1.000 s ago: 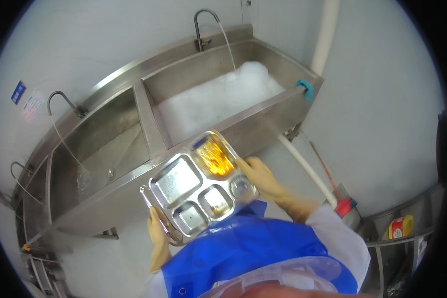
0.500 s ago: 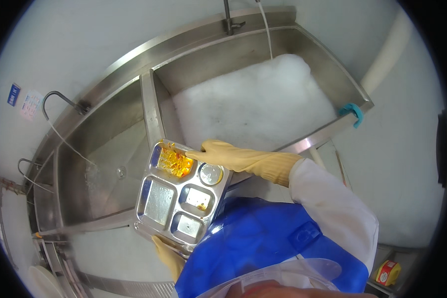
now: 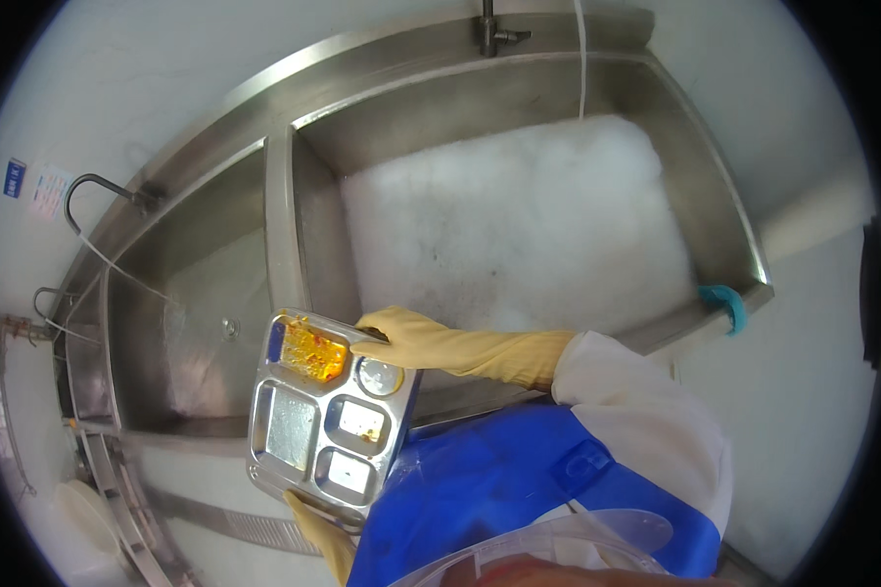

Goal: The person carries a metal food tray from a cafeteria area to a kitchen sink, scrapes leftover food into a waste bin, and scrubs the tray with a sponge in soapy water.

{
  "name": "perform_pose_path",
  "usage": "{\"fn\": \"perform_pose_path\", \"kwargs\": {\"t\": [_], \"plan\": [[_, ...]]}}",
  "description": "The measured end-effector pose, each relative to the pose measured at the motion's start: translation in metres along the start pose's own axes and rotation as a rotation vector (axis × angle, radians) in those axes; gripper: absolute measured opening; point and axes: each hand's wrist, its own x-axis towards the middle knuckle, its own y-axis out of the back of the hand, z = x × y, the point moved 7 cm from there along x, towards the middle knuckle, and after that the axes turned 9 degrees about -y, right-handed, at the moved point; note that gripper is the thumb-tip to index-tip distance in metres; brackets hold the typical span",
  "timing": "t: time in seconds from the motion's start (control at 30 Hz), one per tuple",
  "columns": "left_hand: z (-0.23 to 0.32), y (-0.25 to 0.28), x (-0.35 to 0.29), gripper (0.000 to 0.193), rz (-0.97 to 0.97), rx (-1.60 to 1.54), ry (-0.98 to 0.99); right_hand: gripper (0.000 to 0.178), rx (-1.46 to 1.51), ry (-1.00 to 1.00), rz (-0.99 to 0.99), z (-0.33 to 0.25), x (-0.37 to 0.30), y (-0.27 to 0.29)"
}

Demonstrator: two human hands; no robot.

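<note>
A steel compartment tray (image 3: 291, 426) is tilted in front of me, its upper end over the front of the divider between two sinks. Orange-yellow oily food residue (image 3: 315, 354) coats its upper left compartment, and a small smear lies in a right-hand one. My right hand (image 3: 416, 342), in a yellow rubber glove, grips the tray's upper right edge with the thumb over the rim. At the lower edge, my gloved left hand (image 3: 323, 538) holds it from below; most of those fingers are hidden under the tray. Another rim seems to show beneath the bottom edge.
White foam fills much of the large right sink (image 3: 519, 225), where a hose (image 3: 583, 59) hangs in. Water runs from a thin hose into the left sink (image 3: 215, 362). A teal cloth (image 3: 724, 305) hangs over the right sink's front corner. A blue apron (image 3: 480, 470) covers my front.
The view has shifted, so the sinks sit differently in it. The tray appears slightly farther left and lower in the picture. Both hands keep their hold on it.
</note>
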Motion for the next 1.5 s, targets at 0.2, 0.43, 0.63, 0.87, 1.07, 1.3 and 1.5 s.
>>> {"fn": "perform_pose_path", "kwargs": {"t": [0.2,0.43,0.63,0.87,1.07,1.3,1.5], "plan": [[-0.002,-0.018,-0.020,0.078,0.116,0.199,-0.034,0.052,-0.004,0.245,-0.027,0.025,0.001,0.009],[-0.015,-0.014,-0.016,0.076,0.142,0.112,-0.115,0.087,-0.078,-0.178,0.812,0.111,0.058,0.290],[-0.004,-0.051,-0.005,0.069,0.138,0.108,-0.067,0.095,0.196,-0.055,1.415,0.127,0.056,0.569],[0.011,-0.050,-0.007,0.063,0.201,0.114,-0.058,0.056,0.145,0.136,1.205,0.110,0.100,0.545],[0.008,-0.040,-0.011,0.058,0.230,0.106,-0.060,0.048,-0.205,0.095,0.690,0.047,0.120,0.318],[0.006,-0.049,-0.016,0.052,0.227,0.124,-0.026,0.030,-0.345,0.077,0.092,0.005,0.087,0.020],[-0.003,-0.012,0.019,0.047,0.136,0.017,-0.059,0.029,-0.182,0.020,0.064,-0.043,0.065,0.019]]}}
